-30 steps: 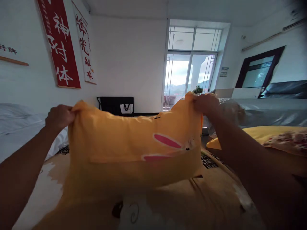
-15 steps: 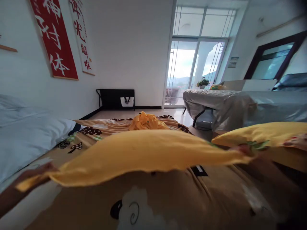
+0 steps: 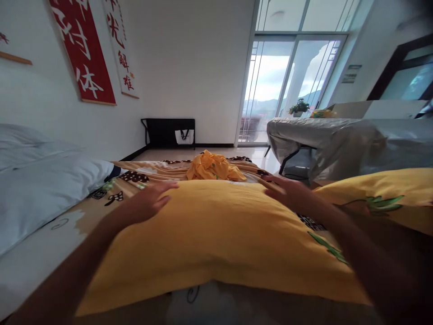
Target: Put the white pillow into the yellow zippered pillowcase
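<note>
Lowered since before, the pillow point(image 3: 216, 239) lies flat under spread left hand point(image 3: 150, 201) and right hand point(image 3: 287, 192), its near edge cut off

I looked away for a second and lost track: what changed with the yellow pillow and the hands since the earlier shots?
The pillow, held up by its top corners a second ago, has come down flat on the bed. Both hands let go of the corners: the left hand and right hand now rest open on its far edge. The crumpled cloth, white pillow and second yellow pillow lie unmoved.
</note>
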The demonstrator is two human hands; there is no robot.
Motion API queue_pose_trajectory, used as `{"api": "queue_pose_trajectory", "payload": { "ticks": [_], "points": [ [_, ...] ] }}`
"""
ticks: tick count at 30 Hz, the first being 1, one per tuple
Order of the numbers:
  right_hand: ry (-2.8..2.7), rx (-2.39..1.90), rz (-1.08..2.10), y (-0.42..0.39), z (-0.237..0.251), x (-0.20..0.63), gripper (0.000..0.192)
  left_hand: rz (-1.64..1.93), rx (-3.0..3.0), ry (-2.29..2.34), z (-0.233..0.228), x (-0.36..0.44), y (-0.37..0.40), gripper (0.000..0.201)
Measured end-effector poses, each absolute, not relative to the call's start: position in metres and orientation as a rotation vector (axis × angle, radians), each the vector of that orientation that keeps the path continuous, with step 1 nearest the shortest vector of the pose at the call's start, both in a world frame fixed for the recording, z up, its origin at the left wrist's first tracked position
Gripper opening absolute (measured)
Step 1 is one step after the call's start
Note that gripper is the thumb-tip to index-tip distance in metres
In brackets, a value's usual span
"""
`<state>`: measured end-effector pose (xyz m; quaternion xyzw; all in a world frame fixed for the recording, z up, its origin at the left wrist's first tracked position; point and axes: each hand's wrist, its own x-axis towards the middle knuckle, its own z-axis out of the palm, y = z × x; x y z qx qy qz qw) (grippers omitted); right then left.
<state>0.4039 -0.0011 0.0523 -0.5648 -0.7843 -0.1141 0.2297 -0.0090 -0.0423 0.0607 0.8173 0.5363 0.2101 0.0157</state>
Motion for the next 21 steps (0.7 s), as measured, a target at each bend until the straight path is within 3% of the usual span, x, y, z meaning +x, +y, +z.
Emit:
{"api": "queue_pose_trajectory", "payload": {
  "ticks": [4, 9, 12, 17, 21],
  "points": [
    [-2.235, -1.391, -0.199, 0.042, 0.051, 0.290, 0.050, 0.570, 2.585, 1.864, 0.052, 0.094, 0.035, 0.053],
    [-2.202, -1.624, -0.040, 0.050, -0.047, 0.240, 0.054, 0.568, 2.469, 2.011, -0.043, 0.125, 0.054, 0.053],
    [-2.179, -1.570, -0.087, 0.052, -0.070, 0.253, 0.055, 0.578, 2.462, 2.018, -0.063, 0.112, 0.053, 0.053],
    [-2.074, -1.821, -0.055, 0.065, -0.049, 0.326, 0.055, 0.591, 2.302, 2.175, -0.045, 0.031, 0.056, 0.057],
    [-1.877, -1.826, -0.178, 0.032, -0.075, 0.398, 0.058, 0.891, 2.170, 2.242, -0.066, -0.050, 0.014, 0.058]
  ]
}}
